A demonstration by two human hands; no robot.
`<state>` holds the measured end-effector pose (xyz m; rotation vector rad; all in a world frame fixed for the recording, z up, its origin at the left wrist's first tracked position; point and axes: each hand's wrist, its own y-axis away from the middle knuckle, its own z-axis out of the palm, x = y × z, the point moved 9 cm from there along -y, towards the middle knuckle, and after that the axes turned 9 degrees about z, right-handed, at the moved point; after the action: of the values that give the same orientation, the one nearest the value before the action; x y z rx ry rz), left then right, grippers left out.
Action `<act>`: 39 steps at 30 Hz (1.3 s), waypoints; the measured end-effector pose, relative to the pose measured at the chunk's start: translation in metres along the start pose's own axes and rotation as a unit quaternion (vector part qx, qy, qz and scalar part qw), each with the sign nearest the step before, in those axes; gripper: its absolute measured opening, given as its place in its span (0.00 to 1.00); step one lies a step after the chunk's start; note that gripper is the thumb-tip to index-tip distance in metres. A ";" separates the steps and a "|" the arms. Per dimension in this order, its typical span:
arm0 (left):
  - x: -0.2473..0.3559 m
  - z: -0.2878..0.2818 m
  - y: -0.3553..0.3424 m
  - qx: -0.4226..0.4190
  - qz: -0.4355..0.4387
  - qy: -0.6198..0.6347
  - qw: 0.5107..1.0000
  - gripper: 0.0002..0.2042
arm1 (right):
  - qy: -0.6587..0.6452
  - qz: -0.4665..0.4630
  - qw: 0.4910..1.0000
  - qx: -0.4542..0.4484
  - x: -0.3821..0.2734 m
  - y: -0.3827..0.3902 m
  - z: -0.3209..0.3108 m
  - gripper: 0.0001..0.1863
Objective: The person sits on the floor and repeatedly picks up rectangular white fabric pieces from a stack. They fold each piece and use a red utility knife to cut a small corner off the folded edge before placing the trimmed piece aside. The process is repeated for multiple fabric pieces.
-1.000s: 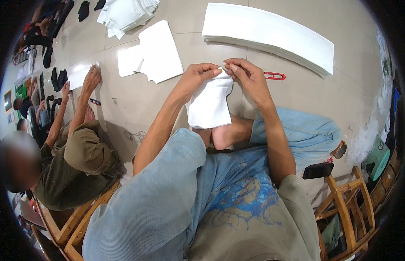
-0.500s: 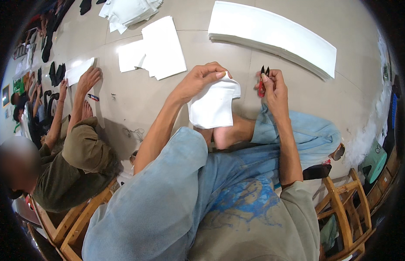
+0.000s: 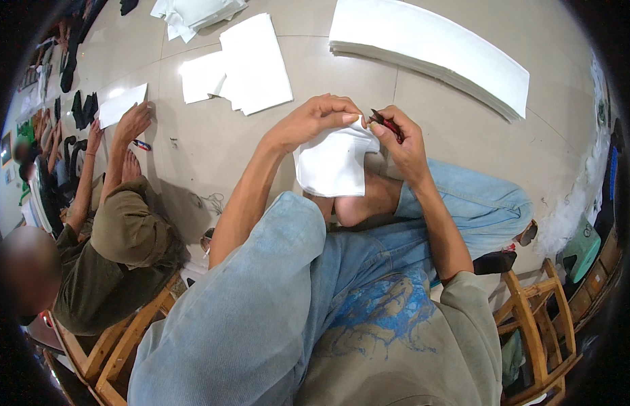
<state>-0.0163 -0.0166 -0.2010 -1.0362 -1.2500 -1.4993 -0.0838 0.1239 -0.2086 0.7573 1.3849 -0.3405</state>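
Note:
A small white fabric piece (image 3: 332, 164) hangs over my lap, its top edge pinched between the thumb and fingers of my left hand (image 3: 319, 122). My right hand (image 3: 404, 143) is closed around a pair of red thread snips (image 3: 390, 126) with dark blades. Their tips point toward the cloth's top corner, and the right thumb and fingertips are close to that corner. Whether the right fingertips also grip the cloth, I cannot tell.
A long stack of white fabric (image 3: 430, 51) lies on the floor ahead, right of centre. White pieces (image 3: 257, 64) and another white pile (image 3: 193, 15) lie ahead left. Left of me, a co-worker (image 3: 125, 230) holds a white sheet (image 3: 123, 105). A wooden stool (image 3: 541, 318) stands at right.
My right hand with the thread snips has moved left to the top corner of the white fabric. The left hand keeps its hold on the cloth.

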 end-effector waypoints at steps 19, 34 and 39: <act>-0.012 -0.004 -0.001 -0.020 -0.038 -0.076 0.996 0.13 | -0.098 0.102 0.986 -0.086 0.017 0.002 0.017 0.13; -0.014 -0.005 -0.001 -0.011 -0.039 -0.079 0.996 0.13 | -0.110 0.106 0.985 -0.083 0.025 0.001 0.016 0.14; -0.018 -0.005 0.000 -0.010 -0.044 -0.049 0.998 0.13 | -0.126 0.107 0.983 -0.082 0.030 0.001 0.015 0.14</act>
<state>-0.0120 -0.0194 -0.2192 -1.0902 -1.3673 -1.5461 -0.0660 0.1209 -0.2366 0.6925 1.0678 -0.1450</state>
